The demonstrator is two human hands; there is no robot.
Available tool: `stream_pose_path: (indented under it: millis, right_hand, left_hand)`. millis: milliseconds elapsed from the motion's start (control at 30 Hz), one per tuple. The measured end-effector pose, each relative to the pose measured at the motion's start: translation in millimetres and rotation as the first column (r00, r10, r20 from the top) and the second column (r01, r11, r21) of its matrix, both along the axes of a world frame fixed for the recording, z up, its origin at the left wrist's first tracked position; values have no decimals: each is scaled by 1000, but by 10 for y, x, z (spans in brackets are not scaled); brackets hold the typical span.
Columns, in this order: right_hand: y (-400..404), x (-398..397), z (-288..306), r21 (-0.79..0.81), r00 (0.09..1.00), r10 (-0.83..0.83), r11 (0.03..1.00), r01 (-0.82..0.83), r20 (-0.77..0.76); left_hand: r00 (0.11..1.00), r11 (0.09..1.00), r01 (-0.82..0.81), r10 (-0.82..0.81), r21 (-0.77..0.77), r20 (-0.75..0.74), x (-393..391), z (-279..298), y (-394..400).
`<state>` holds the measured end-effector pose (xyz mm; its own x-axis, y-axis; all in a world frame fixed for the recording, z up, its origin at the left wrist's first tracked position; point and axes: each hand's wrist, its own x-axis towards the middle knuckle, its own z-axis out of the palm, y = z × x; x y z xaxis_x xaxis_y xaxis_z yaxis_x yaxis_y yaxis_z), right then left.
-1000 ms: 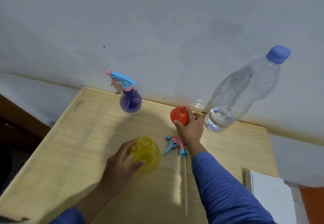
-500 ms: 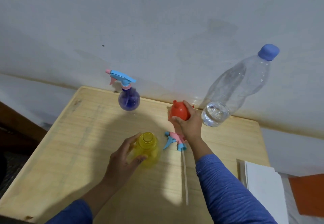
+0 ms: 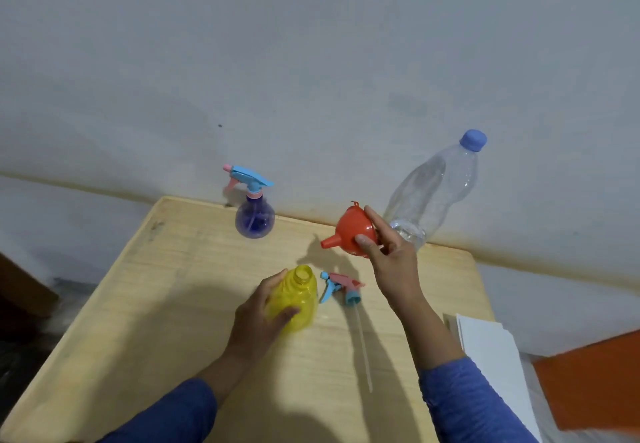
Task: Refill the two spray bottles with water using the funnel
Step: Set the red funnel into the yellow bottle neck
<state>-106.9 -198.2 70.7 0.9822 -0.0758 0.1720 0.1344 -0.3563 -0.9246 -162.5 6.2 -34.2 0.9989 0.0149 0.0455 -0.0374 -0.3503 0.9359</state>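
Table (image 3: pixel 166 304) edge near wall; hands hold funnel (image 3: pixel 353 231), yellow bottle (image 3: pixel 298 298).

A single head-worn camera looks forward and down, close over the wooden table (image 3: pixel 173 304) against a wall (image 3: pixel 311 61).

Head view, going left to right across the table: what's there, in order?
Purple spray bottle → yellow bottle gripped by the left hand → detached sprayer head → red funnel held by the right hand → water bottle → white paper.
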Motion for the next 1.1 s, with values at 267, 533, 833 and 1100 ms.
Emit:
stream_pose_path:
  millis: [267, 533, 833, 1100]
  right_hand:
    - [155, -135, 150, -110, 986, 140, 985, -130, 93]
    - [266, -193, -5, -261, 949, 272, 939, -226, 157]
    - [317, -278, -55, -173, 922, 331, 938, -300, 200]
    - [302, -330, -55, -155, 917, 394, 911, -381, 61]
  left_hand:
    - [1000, 999, -8, 9, -45, 7, 6, -56, 3]
    - [1000, 998, -22, 23, -62, 6, 11, -105, -1]
    - [1000, 997, -15, 15, -77, -4, 4, -98, -8]
    - [999, 995, -38, 35, -96, -29, -10, -28, -29]
